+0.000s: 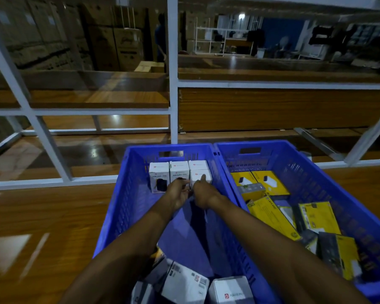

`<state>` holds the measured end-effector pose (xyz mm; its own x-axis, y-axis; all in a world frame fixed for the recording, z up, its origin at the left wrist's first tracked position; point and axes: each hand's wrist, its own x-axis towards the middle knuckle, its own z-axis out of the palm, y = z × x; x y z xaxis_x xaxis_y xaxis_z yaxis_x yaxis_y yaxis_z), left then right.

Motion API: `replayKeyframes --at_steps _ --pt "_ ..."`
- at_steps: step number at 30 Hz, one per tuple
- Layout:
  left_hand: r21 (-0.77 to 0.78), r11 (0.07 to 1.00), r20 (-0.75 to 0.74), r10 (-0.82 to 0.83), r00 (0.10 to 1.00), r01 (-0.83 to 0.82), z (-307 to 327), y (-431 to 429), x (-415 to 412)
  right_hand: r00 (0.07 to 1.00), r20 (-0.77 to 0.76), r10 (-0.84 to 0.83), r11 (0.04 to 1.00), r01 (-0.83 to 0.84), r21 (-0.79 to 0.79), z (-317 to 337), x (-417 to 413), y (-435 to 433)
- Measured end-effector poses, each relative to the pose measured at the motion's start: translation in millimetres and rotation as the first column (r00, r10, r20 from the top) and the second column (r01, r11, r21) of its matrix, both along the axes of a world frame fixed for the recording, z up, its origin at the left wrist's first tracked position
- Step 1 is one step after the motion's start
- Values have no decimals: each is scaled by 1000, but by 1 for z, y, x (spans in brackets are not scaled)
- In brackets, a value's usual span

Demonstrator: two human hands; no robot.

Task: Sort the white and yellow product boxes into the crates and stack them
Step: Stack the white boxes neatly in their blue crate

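At the far end of the left crate (119, 205), white boxes (179, 172) stand upright 3 across against the wall, and both grips work at the rightmost box (196, 172). The right grip (203, 193) presses 1 straight finger on that box, its other fingers tucked under. The left grip (177, 194) curls at the foot of the row, and I cannot tell whether it pinches anything. The step, I judge, is squaring this box: push it flush to its neighbour and the wall, so a 2nd layer would sit level. Loose white boxes (184, 284) lie at the near end, and yellow boxes (270, 213) lie jumbled in the right crate (316, 167); both crates sit on the wooden counter (42, 216)
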<state>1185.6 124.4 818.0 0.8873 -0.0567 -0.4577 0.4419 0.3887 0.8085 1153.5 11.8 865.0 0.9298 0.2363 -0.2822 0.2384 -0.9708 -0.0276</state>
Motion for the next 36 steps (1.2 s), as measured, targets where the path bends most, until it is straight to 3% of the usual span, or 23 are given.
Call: replayKeyframes --at_steps 16,20,24,28,31,36 --pt "92 976 -34 -196 980 198 6 14 -12 989 -86 -124 973 138 186 -5 3 -3" --pt "313 917 -30 -249 968 246 19 24 -18 990 -52 -129 970 137 203 1 -1 -4" --pt "609 725 -53 -367 929 321 37 48 -29 991 -76 -113 954 129 270 5 -13 -3" --pt "821 382 -158 -562 812 425 54 64 -55 979 -200 25 968 26 249 15 -37 10" --pt "871 172 -289 -579 763 460 55 81 -73 957 -241 161 965 -101 243 27 -61 26" --pt "885 66 -334 -599 728 461 59 97 -99 906 -285 314 932 -238 272 49 -105 53"
